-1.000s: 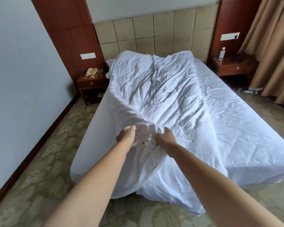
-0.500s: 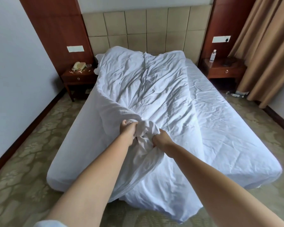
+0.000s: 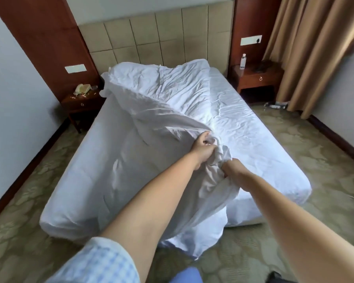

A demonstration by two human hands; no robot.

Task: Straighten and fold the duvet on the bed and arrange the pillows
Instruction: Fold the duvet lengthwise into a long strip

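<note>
Both hands clamp bunched duvet point(image 3: 155, 103) near the foot of the bed point(image 3: 264, 152): left hand point(image 3: 203, 150) ahead, right hand point(image 3: 234, 169) just behind, close together, probably to haul the edge straight.

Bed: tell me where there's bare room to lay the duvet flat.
The bare sheet on the right, from the duvet edge to the mattress side, is free. The left half is crowded with bunched duvet, which both hands grip, left and right, at the foot.

Two nightstands point(image 3: 257, 78), telephone point(image 3: 82, 89), bottle point(image 3: 243, 61)
</note>
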